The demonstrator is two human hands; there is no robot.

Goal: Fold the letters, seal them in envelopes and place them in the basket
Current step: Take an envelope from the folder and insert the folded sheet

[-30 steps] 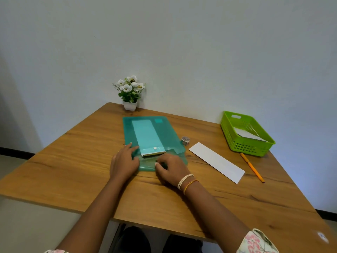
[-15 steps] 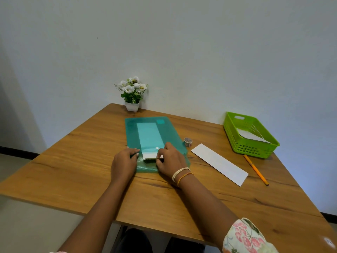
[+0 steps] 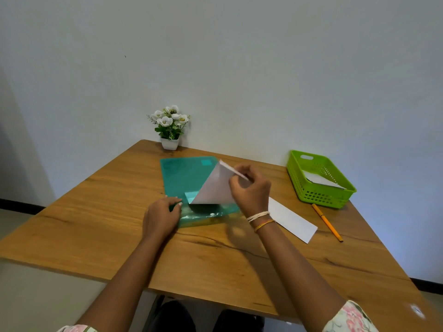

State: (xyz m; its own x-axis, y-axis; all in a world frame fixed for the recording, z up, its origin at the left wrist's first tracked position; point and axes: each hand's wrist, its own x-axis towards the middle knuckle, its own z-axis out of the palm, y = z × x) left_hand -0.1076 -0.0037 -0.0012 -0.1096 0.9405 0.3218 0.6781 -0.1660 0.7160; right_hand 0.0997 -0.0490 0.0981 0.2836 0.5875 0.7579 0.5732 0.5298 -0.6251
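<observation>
Wooden table (image 3: pixel 100 226): left hand (image 3: pixel 161 215) pressed flat on the green folder (image 3: pixel 184 178); right hand (image 3: pixel 250 188) pinched a white sheet (image 3: pixel 213 188).

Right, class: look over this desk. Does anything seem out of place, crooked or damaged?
Nothing is spilled or torn. The right hand is pulling a white sheet from the green folder, so it stands up slanted. The envelope lies askew beside the pencil.
</observation>
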